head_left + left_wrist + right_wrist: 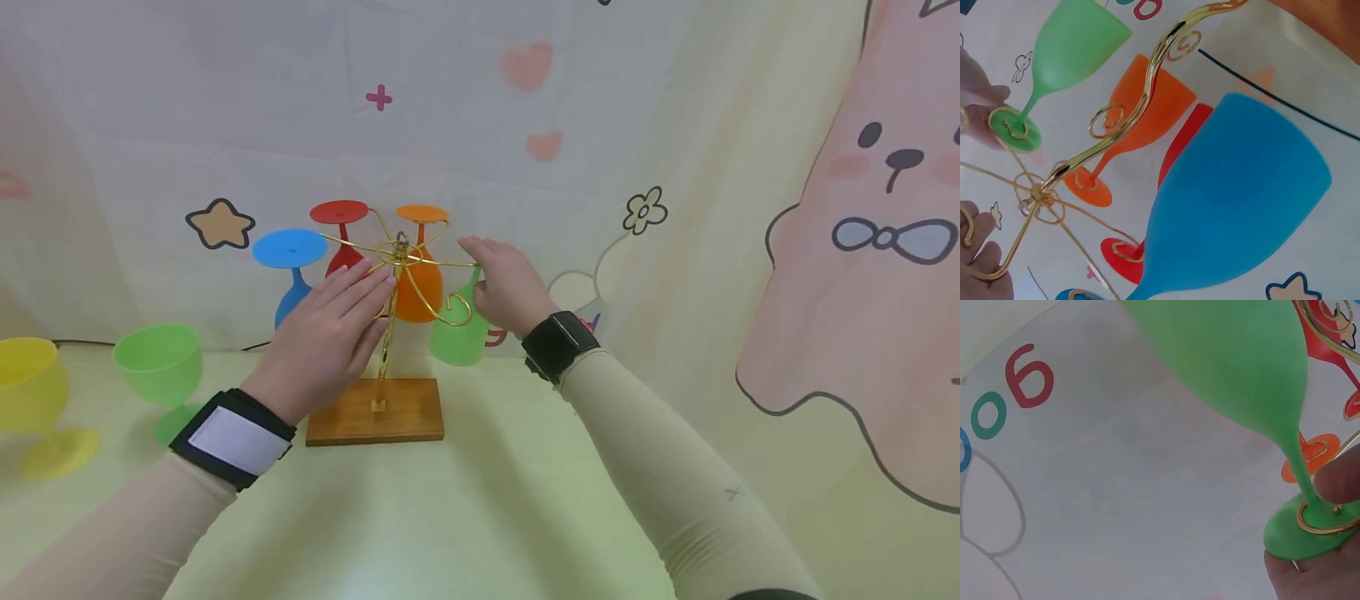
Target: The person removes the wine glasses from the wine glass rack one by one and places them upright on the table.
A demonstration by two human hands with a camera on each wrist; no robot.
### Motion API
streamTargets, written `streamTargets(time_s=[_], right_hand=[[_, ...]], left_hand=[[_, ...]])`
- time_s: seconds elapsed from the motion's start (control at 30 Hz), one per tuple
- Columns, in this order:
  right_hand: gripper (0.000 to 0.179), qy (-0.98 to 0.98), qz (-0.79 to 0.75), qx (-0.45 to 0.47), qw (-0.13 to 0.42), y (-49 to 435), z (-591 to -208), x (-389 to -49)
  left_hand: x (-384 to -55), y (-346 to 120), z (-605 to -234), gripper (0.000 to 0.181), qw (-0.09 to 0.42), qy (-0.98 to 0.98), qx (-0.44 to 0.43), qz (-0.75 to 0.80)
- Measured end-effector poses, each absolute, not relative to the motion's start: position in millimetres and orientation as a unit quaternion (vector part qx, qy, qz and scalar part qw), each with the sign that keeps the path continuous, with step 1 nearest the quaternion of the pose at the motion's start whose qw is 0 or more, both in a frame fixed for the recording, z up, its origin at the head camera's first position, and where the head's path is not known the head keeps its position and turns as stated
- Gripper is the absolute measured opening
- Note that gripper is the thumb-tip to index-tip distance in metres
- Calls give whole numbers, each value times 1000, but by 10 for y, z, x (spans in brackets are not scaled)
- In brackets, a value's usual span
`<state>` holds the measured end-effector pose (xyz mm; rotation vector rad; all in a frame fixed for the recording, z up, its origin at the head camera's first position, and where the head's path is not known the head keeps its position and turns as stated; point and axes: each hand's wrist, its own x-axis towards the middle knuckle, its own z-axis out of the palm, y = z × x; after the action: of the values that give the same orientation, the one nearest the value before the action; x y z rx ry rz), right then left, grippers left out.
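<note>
A gold wire rack (386, 354) with curled hooks stands on a wooden base (375, 425). My right hand (512, 283) holds the round foot of a green goblet (1297, 534) between thumb and fingers. That goblet hangs upside down, its stem inside a hook. My left hand (326, 337) has its fingers stretched out beside the rack, near one hook arm with no goblet on it. Also upside down on hooks are a blue goblet (1241, 194), a red goblet (340, 213) and an orange goblet (420, 292).
At the left of the table stand a second green goblet (159, 362) and a yellow goblet (33, 392), both upright. A cloth printed with cartoon shapes (450, 125) hangs right behind the rack.
</note>
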<state>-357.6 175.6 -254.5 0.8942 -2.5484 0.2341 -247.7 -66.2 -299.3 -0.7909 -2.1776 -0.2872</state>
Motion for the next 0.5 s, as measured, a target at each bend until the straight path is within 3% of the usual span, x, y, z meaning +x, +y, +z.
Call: streamTargets(time_s=[0.17, 0.5], right_hand=[[70, -919, 94, 324, 206, 1753, -2543, -3562], [71, -927, 109, 307, 186, 1802, -2531, -3548]], left_hand=[[-2479, -675, -3077, 52, 398, -859, -299, -118], [-2484, -654, -3177, 48, 460, -825, -304, -127]])
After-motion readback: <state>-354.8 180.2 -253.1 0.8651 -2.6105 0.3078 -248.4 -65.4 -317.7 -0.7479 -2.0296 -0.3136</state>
